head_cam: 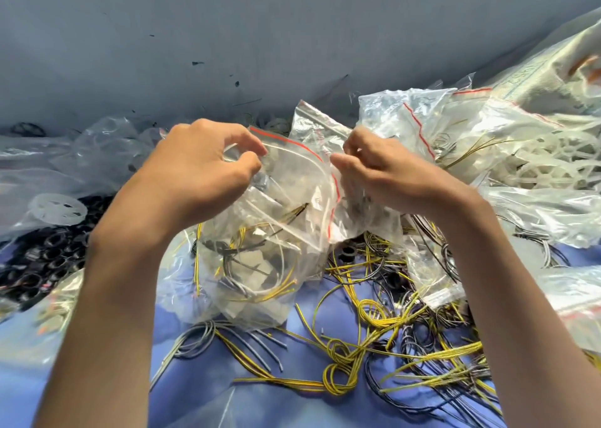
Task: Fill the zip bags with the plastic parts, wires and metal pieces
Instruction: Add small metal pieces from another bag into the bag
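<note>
Left hand (198, 174): my thumb and forefinger pinch the left end of the red-striped mouth of the zip bag (283, 219); black rings (39, 262) and a white plastic wheel (60, 208) lie off to its left.
Zip bag: held up between both my hands above the blue table (292, 408), with yellow and grey wires and pale plastic pieces inside.
Right hand (387, 174): my curled fingers pinch the right end of the same mouth, slightly blurred.
Loose wires (357, 356): a yellow and dark tangle on the table below my right hand.
Other bags (422, 118): heaped at far right, beside white plastic parts (569, 161).
</note>
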{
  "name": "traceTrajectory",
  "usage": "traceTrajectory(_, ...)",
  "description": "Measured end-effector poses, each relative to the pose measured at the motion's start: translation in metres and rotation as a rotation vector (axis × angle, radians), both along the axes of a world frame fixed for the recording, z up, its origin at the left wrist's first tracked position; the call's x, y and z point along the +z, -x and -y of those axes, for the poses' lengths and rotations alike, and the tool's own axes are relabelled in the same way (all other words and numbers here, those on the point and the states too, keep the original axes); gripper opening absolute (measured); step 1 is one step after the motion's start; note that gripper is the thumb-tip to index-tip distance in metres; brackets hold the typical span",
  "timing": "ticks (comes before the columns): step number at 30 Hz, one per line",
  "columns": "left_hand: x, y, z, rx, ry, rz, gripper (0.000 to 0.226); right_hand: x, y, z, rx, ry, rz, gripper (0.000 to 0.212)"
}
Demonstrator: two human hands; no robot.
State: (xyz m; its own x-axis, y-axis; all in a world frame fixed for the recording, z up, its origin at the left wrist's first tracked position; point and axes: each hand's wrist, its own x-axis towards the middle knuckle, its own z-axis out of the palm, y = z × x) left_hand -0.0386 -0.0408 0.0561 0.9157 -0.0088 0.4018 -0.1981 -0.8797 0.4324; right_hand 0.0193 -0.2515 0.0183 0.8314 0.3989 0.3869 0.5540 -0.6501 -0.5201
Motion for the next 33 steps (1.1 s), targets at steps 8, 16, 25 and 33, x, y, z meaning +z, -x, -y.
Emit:
traceTrajectory(8, -0.002, -0.002, 0.002, -0.023, -0.017, 0.008, 0.014, 0.013, 0.005, 0.003, -0.164, -0.163, 0.144, 0.025)
traceTrajectory(16, -0.006, -0.002, 0.015, -0.079, 0.017, -0.013, 0.028, 0.022, 0.005, -0.002, -0.227, -0.688, 0.083, 0.023)
traceTrajectory(25, -0.013, -0.004, 0.024, -0.279, 0.123, 0.015, 0.039, 0.016, 0.017, -0.044, -0.195, -0.642, -0.003, 0.029)
traceTrajectory(33, -0.015, -0.007, 0.021, -0.287, 0.526, -0.172, 0.085, 0.015, 0.024, -0.046, -0.28, -0.542, 0.071, 0.023)
